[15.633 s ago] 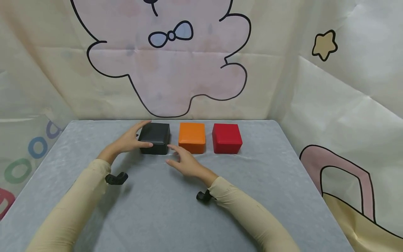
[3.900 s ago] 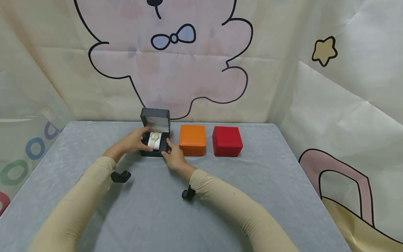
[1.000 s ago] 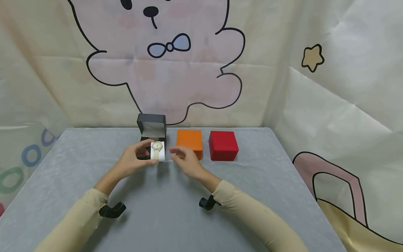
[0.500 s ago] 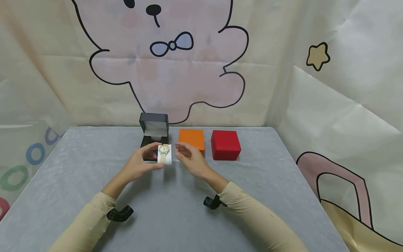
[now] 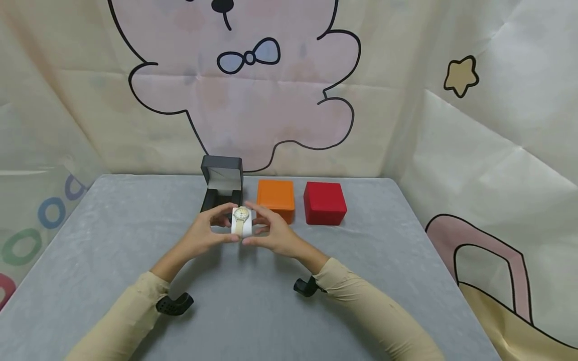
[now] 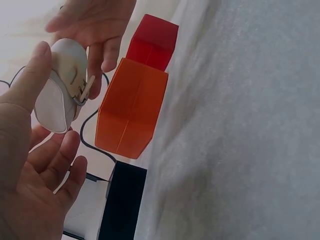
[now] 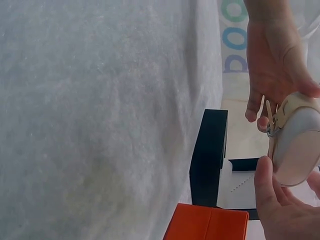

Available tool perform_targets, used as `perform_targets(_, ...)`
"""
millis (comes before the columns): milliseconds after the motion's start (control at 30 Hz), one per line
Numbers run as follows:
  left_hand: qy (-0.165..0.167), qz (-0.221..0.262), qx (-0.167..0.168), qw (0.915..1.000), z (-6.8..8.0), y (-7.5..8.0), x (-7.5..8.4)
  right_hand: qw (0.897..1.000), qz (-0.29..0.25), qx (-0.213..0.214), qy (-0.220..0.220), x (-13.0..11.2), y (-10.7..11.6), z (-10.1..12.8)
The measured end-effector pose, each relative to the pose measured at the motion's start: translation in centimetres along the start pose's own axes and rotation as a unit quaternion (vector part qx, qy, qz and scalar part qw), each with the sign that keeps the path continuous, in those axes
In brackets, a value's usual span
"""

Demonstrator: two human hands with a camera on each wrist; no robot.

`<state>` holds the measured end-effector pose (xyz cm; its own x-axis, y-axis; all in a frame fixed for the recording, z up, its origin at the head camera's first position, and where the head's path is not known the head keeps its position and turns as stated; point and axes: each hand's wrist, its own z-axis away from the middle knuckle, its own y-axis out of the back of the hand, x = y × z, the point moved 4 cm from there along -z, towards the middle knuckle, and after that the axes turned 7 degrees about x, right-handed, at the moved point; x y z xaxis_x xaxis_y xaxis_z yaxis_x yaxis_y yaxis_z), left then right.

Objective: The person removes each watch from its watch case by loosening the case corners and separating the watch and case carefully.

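We find a watch [image 5: 242, 214] strapped around a white pillow [image 5: 241, 229], held in the air above the table [image 5: 113, 240], just in front of the open black box [image 5: 221, 188]. The left hand [image 5: 208, 233] pinches the pillow from its side, thumb below and fingers curled over the top. The right hand [image 5: 272, 231] meets it from the other side, thumb under the pillow and fingers lightly closed on its edge. In the left wrist view the strap buckle [image 6: 84, 89] shows at the back of the pillow, the strap apparently fastened.

The black box stands with its lid upright and its well emptied. The orange box [image 5: 276, 200] and the red box [image 5: 324, 202] sit shut in a row to its right, just beside one another.

We judge the step in hand to be the handling of the watch once lifted clear of its box, both hands sharing the hold. The next move, in our judgement, calls for one hand to steady the pillow while the other works the strap at the buckle, with a gentle grip, since the pillow is soft and the watch face exposed.
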<state>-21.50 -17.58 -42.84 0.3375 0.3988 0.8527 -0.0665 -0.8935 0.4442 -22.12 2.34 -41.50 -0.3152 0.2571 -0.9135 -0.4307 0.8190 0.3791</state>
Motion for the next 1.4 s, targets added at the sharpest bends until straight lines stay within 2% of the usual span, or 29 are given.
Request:
perform_targets(167,0.007,0.002,-0.001,1.0000,0.15,-0.26,0.15,1.000,0.006,0.011,0.002,0.02,-0.09,-0.11)
perform_targets(467,0.002,-0.009,-0.060,0.9982,0.43,0.02,0.38,1.000,0.019,0.004,-0.006,0.27,-0.13,-0.01)
perform_targets(667,0.016,-0.011,-0.081,0.9965,0.57,0.18,0.15,1.000,0.017,-0.008,0.006,0.40,-0.38,0.11)
perform_targets(800,0.017,-0.016,-0.081,0.9964,0.59,0.03,0.11,1.000,0.020,-0.011,0.015,0.57,-0.69,0.14)
perform_targets(1167,-0.012,-0.026,-0.075,0.9968,0.52,-0.22,0.68,0.998,0.049,0.000,0.042,0.65,-0.95,0.09)
perform_targets(1400,-0.011,-0.033,-0.068,0.9971,0.40,-0.39,0.87,0.999,0.037,0.011,0.030,0.72,-0.80,-0.01)
